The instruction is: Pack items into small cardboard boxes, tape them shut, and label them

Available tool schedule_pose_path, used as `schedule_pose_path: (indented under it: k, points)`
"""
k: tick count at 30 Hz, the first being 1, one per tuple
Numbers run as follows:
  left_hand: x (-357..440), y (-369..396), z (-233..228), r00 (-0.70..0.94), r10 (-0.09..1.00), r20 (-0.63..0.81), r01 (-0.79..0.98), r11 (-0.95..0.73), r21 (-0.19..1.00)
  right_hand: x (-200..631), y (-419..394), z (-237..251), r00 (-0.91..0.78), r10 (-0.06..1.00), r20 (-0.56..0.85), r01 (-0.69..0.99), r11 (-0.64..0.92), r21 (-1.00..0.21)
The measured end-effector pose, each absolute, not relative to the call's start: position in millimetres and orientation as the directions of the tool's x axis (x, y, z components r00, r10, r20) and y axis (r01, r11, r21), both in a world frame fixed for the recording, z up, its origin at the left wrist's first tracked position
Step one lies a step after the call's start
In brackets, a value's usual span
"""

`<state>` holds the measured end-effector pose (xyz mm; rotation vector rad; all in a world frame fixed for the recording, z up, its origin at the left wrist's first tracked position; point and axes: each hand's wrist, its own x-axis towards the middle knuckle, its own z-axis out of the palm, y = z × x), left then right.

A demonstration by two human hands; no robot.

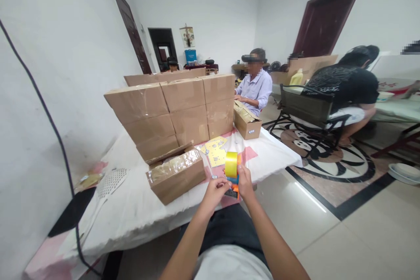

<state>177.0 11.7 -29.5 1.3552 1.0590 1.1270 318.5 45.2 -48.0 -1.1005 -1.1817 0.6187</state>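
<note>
both hands grip tape dispenser [232, 174] with yellow roll: left hand [215, 191] low, right hand [245, 182] on handle | held over worktop [131, 210] edge, beside open carton [177, 175] | no readable writing on stacked cartons [177, 109]

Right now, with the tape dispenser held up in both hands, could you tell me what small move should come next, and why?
Probably carry the yellow roll of tape in its blue and orange dispenser left, over the open brown cardboard box with plastic-wrapped contents. Both the left hand and right hand hold the dispenser in the air beside that box, whose flaps stand unsealed, unlike the taped cartons stacked behind.
</note>
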Motion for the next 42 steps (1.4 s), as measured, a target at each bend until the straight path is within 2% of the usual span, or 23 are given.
schedule_pose_path:
  k: [3,8,10,14,17,19,23,26,31,36,38,40,42]
  points:
    - [178.6,6.5,-30.1,0.057,0.982,0.181,0.059,-0.184,0.981,312.3,46.9,-52.2,0.451,0.837,0.31,0.164,0.264,-0.95]
    - [176.0,-3.6,-19.1,-0.007,0.98,0.197,0.018,-0.197,0.98,304.6,44.6,-50.7,0.222,0.864,0.452,0.207,0.411,-0.888]
    - [173.2,-5.5,-15.2,0.02,0.986,0.166,0.007,-0.166,0.986,302.9,43.5,-50.8,0.244,0.855,0.457,0.206,0.415,-0.886]
    - [172.2,-5.3,-9.6,0.139,0.99,0.015,-0.013,-0.014,1.0,302.6,44.9,-45.6,0.293,0.832,0.471,0.199,0.428,-0.881]
    - [175.6,-8.2,-6.0,0.144,0.989,-0.022,0.017,0.02,1.0,308.2,52.1,-31.4,0.351,0.816,0.46,0.2,0.414,-0.888]
    - [178.1,-14.1,-5.2,0.163,0.985,-0.05,0.032,0.045,0.998,315.8,60.4,-17.3,0.418,0.817,0.397,0.147,0.37,-0.917]
    - [178.1,-27.2,-6.5,0.225,0.967,-0.119,0.062,0.108,0.992,332.6,77.1,10.3,0.46,0.862,0.212,-0.134,0.303,-0.944]
    - [172.9,-29.2,-4.5,0.233,0.961,-0.145,0.102,0.124,0.987,337.4,79.8,19.4,0.432,0.884,0.18,-0.193,0.286,-0.939]
    - [165.6,-25.6,-1.0,0.208,0.971,-0.119,0.136,0.092,0.987,336.9,68.2,12.5,0.409,0.893,0.187,-0.137,0.262,-0.955]
    - [162.2,-24.3,-4.9,0.206,0.971,-0.12,0.156,0.089,0.984,341.3,57.7,1.7,0.489,0.781,0.387,0.18,0.344,-0.922]
    - [160.8,-23.2,-8.1,0.205,0.97,-0.13,0.161,0.098,0.982,341.7,54.7,1.8,0.506,0.757,0.414,0.212,0.356,-0.91]
    - [161.2,-21.6,-13.0,0.206,0.968,-0.143,0.165,0.11,0.98,339.7,53.2,5.2,0.528,0.778,0.342,0.101,0.342,-0.934]
    - [164.3,-19.1,-18.7,0.214,0.969,-0.124,0.146,0.094,0.985,335.1,53.2,9.7,0.517,0.837,0.179,-0.138,0.288,-0.948]
